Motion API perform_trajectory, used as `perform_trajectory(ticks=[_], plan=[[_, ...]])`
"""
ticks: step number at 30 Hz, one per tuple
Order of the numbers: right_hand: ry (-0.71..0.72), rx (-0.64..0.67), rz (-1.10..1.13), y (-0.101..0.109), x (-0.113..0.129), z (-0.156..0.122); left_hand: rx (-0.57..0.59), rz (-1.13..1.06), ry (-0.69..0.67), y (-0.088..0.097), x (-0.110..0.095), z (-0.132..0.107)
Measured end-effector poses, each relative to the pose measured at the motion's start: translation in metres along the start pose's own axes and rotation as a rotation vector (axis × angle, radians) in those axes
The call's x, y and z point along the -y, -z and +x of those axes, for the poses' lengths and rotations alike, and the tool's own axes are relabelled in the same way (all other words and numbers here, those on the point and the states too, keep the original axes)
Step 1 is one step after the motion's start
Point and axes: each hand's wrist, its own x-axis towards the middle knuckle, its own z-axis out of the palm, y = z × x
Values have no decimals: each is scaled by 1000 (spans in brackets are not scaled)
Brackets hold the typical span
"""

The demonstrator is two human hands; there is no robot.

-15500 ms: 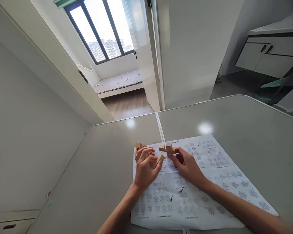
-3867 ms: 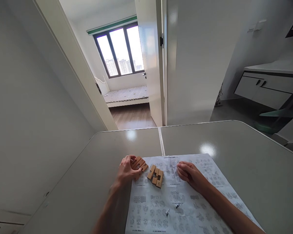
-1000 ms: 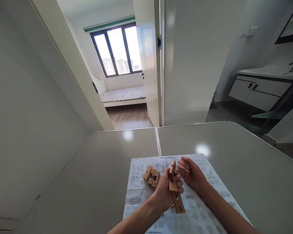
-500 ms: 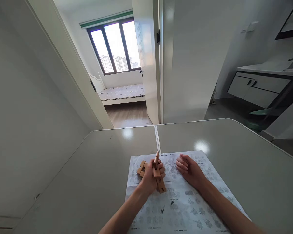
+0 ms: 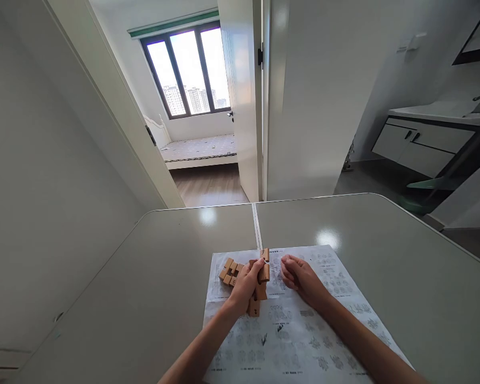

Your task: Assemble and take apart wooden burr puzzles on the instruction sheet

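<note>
My left hand (image 5: 246,282) is closed round a cluster of interlocked wooden puzzle pieces (image 5: 263,273), notched bars with numbers marked on them. One bar of the cluster points up and another, marked 2, reaches down toward me. More notched wooden pieces (image 5: 229,271) lie just left of that hand, partly behind it. To the right, my right hand (image 5: 301,278) rests over the paper with its fingers curled in; whether anything is inside them is hidden. Both hands are above a printed instruction sheet (image 5: 280,352) covered with small puzzle diagrams.
The sheet lies on a glossy pale table (image 5: 176,256) with a seam (image 5: 256,224) down its middle. Beyond the far edge stand an opened door (image 5: 242,106) and a bed (image 5: 202,149) under a window. At the right is a sink cabinet (image 5: 424,141).
My left hand has turned the wooden cluster, so its upper bar now shows its numbered face. My right hand has moved slightly left, fingers still curled. More of the loose pieces shows.
</note>
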Motion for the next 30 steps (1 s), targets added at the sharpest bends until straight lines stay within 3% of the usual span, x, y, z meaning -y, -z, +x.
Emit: perform_trajectory(ticks=[5, 9, 12, 18, 23, 30], plan=[[72, 98, -390, -10, -4, -8, -34, 125, -108, -7, 0, -5], [136, 128, -576, -11, -4, -10, 29, 161, -238, -13, 0, -8], [112, 161, -559, -10, -3, -10, 65, 146, -245, -14, -1, -11], [102, 185, -525, -9, -1, -10, -5, 103, -166, -11, -2, -12], [77, 232, -495, -10, 1, -10, -23, 62, -184, -8, 4, -8], [194, 308, -594, -14, 8, -12, -101, 64, -182, -7, 3, -10]])
